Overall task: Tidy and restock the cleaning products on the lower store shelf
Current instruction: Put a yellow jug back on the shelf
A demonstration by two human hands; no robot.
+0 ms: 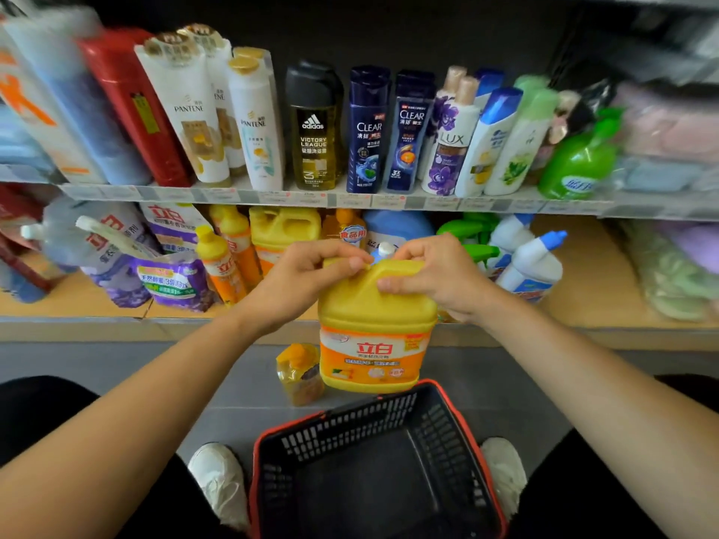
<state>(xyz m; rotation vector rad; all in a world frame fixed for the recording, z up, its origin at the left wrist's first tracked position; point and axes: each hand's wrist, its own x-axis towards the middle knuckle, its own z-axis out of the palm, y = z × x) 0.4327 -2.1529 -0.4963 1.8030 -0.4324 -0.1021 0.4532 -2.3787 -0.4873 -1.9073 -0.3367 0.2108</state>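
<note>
I have the jug (373,324) between my left hand (307,278) and right hand (432,274), near side of the lower shelf (583,289), just beyond the basket (350,429) on the floor (155,367). A pouch (299,373) stands left of the jug. On the lower shelf, refill bags (171,278) lie left and spray bottles (529,262) right. Shampoo bottles (365,130) line the upper shelf (350,198) above.
</note>
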